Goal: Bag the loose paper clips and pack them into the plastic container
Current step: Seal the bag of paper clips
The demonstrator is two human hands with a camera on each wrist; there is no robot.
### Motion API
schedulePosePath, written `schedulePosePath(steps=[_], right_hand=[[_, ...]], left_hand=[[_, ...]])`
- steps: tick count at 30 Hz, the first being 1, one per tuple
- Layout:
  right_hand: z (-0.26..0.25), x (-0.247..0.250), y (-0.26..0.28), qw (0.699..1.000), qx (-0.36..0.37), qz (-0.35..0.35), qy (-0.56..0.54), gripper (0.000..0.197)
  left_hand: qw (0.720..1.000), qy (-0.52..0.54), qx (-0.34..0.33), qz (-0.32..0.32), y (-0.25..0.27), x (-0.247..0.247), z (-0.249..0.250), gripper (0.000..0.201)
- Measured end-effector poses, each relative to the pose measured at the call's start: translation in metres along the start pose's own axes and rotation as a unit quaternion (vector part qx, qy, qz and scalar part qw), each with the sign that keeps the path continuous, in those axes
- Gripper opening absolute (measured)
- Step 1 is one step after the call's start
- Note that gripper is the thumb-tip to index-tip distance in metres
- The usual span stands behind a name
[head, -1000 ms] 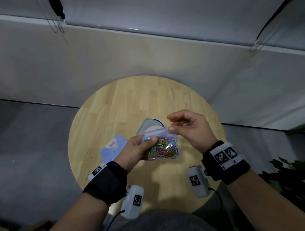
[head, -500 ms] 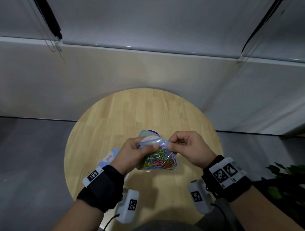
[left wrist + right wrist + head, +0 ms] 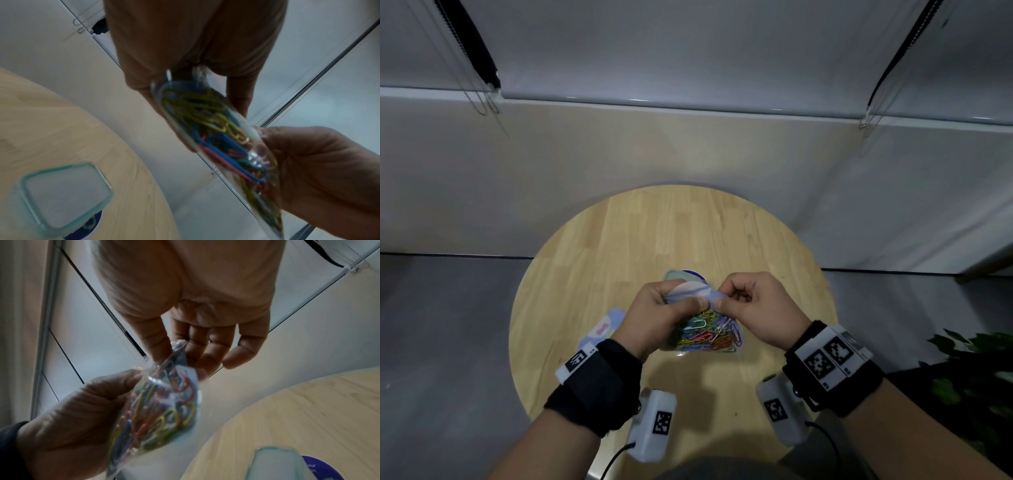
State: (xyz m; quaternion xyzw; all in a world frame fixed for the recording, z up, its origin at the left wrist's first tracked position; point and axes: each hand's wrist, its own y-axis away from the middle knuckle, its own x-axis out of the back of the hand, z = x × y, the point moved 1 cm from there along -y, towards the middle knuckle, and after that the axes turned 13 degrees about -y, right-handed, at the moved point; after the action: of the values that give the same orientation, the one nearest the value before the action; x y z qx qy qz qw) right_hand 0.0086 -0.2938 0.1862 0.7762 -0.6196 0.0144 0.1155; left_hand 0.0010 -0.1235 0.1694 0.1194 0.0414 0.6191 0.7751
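Your left hand and right hand pinch the top of the clear bag of paper clips above the round table.

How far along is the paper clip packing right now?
Done: the paper clips are inside the clear bag. In hand: left hand and right hand pinch its top edge, apparently sealing it. Left: putting the bag into the plastic container on the table.

A clear plastic bag bulging with multicoloured paper clips hangs above the round table, top edge pinched up. Behind it, a teal-rimmed plastic container sits on the tabletop.
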Motion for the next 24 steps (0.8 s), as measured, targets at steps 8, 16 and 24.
schedulePosePath(steps=[8, 16, 24], right_hand=[[0.004, -0.003, 0.009, 0.987, 0.071, 0.009, 0.141, 0.011], [-0.001, 0.009, 0.010, 0.996, -0.040, -0.047, -0.062, 0.009], [0.003, 0.010, 0.010, 0.999, -0.008, -0.023, 0.044, 0.022]], left_hand=[[0.996, -0.086, -0.002, -0.037, -0.002, 0.002, 0.007, 0.007], [0.998, -0.053, 0.034, -0.020, 0.002, 0.008, 0.005, 0.021], [0.995, -0.082, 0.040, -0.048, 0.000, 0.011, 0.007, 0.033]])
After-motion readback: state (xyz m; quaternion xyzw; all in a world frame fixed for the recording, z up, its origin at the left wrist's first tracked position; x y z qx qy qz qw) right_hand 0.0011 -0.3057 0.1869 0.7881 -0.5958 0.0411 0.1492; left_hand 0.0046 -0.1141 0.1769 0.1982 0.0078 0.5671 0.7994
